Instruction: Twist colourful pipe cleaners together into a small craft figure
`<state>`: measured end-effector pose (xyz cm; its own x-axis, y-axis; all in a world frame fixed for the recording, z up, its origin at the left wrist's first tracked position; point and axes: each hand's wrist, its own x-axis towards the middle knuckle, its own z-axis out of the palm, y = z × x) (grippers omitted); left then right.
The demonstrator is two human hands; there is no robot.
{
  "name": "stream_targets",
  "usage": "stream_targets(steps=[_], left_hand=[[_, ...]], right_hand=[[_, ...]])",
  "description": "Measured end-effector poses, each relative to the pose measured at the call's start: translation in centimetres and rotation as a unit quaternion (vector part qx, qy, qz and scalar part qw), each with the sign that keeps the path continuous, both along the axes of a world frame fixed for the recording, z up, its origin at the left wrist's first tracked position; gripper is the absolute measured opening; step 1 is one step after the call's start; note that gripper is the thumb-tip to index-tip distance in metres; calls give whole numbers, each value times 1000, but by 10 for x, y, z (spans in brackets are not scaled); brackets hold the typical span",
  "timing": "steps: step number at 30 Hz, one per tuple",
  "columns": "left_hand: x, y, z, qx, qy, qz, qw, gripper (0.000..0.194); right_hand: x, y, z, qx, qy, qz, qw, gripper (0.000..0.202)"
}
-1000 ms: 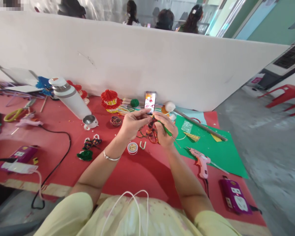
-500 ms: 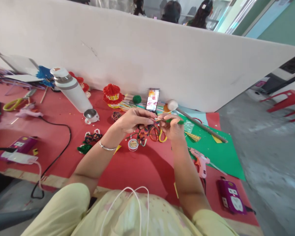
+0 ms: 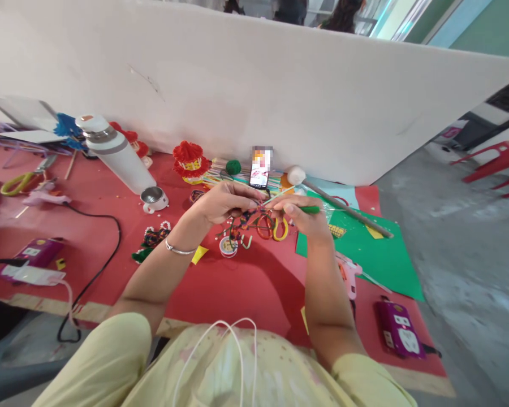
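Two bare hands up over the red tabletop, pretty much mid-scene. Left hand with thumb and fingers pinched nearly shut on a dark multicolored yarn piece, palm curled loosely. Right hand closed around a green-handled tool, thin metal shaft pointing off to the right, fingertips up against the yarn too. Exact stitch or loop between the fingertips: too small to make out.

Looks part-made, at a guess. Some body to the yarn piece already, loose strands hanging below and trailing toward a small spool. Loose ends apparently not tidied or trimmed. Can't tell how much more to go. For comparison, a beaded yarn bundle lying to the left and a red fringed yarn piece at the far side, both seemingly much further along.

Just right of the hanging strands, a red loop and a yellow loop, maybe scissors handles. Green yarn ball at the far side, left of a phone propped against the white panel. Pink glue gun over on the right, by the green sheet.

Writing-wise, not much luck. Printed label on the spool, partly covered by strands and unreadable. Phone lit up, picture partly blurred out, no legible words. Small markings on the purple power strip at near right, also unreadable. No brand readable on the bottle or cup either.
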<state>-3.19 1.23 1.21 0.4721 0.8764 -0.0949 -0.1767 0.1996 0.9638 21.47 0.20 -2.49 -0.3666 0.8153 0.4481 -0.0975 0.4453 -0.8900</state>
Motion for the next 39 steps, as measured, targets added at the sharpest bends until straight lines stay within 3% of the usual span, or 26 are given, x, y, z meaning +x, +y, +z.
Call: stream_targets(steps=[3, 6, 10, 15, 18, 22, 26, 30, 33, 36, 39], left_hand=[[4, 0, -3, 3, -20, 60, 998, 26], [9, -2, -6, 1, -48, 107, 993, 27], [15, -6, -6, 13, -78, 136, 988, 32], [26, -12, -3, 35, -113, 221, 968, 35], [31, -16, -2, 18, -134, 208, 969, 33], [26, -15, 0, -36, -141, 118, 982, 32], [12, -8, 1, -45, -92, 64, 993, 30], [-3, 2, 1, 29, 15, 94, 995, 24], [-11, 7, 1, 71, 65, 57, 994, 20], [-12, 10, 2, 49, 70, -11, 996, 22], [-4, 11, -1, -9, 25, -60, 998, 28]], right_hand=[[-4, -6, 8, 109, -68, -67, 989, 15], [-13, -11, 7, 199, -112, -122, 966, 19], [-23, -12, -6, 270, -123, -176, 939, 24], [-32, -13, -13, 334, -145, -229, 903, 28], [-34, -12, -17, 358, -165, -258, 882, 26], [-29, -6, -20, 391, -140, -273, 868, 25], [-21, -4, -11, 353, -142, -199, 903, 25], [-16, -12, 10, 273, -159, -106, 943, 21], [-12, -17, 19, 198, -142, -79, 967, 14], [-10, -12, 12, 105, -77, -39, 991, 19], [-17, 0, -6, 30, 38, 13, 999, 42]])
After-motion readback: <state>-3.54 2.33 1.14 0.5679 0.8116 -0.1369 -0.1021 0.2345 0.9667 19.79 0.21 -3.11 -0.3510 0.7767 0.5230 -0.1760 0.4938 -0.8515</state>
